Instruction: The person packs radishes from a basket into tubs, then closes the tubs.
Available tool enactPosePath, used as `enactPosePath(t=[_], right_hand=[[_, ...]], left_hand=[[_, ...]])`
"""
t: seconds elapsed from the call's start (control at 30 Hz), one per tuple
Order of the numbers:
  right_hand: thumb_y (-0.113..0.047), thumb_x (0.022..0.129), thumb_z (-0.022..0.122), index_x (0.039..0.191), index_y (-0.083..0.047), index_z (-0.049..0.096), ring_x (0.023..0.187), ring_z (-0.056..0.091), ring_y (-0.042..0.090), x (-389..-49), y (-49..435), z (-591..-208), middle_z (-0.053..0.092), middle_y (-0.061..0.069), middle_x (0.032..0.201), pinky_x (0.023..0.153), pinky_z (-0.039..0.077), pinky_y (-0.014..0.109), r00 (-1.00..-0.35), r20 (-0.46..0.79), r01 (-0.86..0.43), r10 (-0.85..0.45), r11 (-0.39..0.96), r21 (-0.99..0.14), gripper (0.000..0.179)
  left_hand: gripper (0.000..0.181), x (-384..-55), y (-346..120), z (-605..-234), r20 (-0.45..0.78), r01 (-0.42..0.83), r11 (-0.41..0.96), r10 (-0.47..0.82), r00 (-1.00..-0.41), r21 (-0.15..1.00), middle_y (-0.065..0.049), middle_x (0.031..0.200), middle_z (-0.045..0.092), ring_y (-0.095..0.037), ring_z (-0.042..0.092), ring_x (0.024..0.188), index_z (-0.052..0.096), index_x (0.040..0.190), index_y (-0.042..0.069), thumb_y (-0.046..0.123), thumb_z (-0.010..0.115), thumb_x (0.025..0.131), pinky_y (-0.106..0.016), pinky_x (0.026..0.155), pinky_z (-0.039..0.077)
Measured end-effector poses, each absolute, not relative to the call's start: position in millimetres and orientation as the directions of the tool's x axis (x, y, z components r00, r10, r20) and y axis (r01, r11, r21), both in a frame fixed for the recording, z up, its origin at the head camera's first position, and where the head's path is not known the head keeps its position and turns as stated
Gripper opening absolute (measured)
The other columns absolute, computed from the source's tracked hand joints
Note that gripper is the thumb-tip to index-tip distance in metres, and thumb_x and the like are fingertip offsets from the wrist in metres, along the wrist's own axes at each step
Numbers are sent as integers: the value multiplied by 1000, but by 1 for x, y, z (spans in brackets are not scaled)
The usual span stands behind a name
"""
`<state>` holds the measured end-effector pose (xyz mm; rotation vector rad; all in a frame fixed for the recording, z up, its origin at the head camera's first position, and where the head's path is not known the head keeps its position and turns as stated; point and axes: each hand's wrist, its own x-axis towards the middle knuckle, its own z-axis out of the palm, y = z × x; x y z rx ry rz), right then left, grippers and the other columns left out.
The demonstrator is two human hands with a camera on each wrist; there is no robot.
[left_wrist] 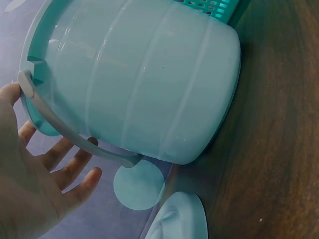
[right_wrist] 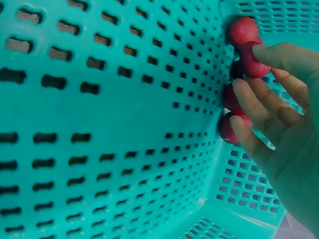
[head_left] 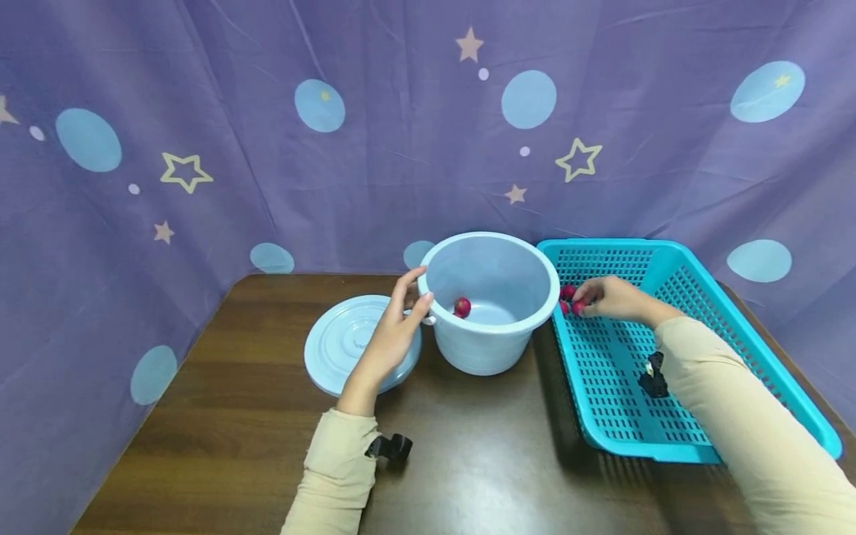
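My left hand (head_left: 386,338) holds the left rim of a light blue bucket (head_left: 483,353), thumb and forefinger at the edge and the other fingers spread beside its grey handle (left_wrist: 75,134). Inside the bucket, small red fruit (head_left: 462,306) lie on the bottom. My right hand (head_left: 618,299) is down in a turquoise basket (head_left: 658,452). Its thumb and fingers pinch a small round red fruit (right_wrist: 253,60), smooth and plum-like. Close by, more red fruit (right_wrist: 242,31) sit along the basket's end, some partly hidden by my fingers.
A round light blue lid (head_left: 334,349) lies on the dark wooden table (head_left: 234,431), left of the bucket and partly behind my left forearm. The basket stands right beside the bucket. A purple patterned curtain (head_left: 401,171) hangs along the table's back edge.
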<state>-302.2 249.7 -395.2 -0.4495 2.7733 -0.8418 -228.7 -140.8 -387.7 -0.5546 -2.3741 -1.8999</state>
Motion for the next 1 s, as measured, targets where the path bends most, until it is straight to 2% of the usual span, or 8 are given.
enactPosePath(t=[0.17,0.4,0.8,1.0], right_hand=[[-13,90,70,112,0,65,94,59,27,-296,255,-384,66,13,104,75,50,40,-937,-73,-237,-343,772,-590,26],[-11,91,67,116,-2,62,91,61,26,-286,258,-360,62,16,113,78,51,41,-939,-46,-234,-340,733,-639,27],[-15,92,70,117,-6,63,86,65,21,-266,255,-328,65,9,109,74,50,31,-921,36,-314,-388,684,-658,27],[-13,93,69,116,-8,63,82,65,20,-258,245,-319,67,8,99,74,53,32,-912,104,-353,-396,632,-690,24]], left_hand=[[49,-228,-139,-389,262,308,173,244,-934,936,-23,137,47,-27,52,115,32,152,23,29,48,106,-51,97,44],[50,-228,-140,-389,255,305,191,245,-935,933,-22,137,47,-26,53,114,31,152,24,32,48,106,-45,94,46],[50,-228,-139,-389,259,305,168,247,-934,938,-24,137,46,-29,52,114,32,152,22,30,49,105,-53,97,45],[49,-229,-139,-388,261,307,167,247,-933,937,-23,137,46,-27,53,114,31,152,24,29,48,106,-47,95,47]])
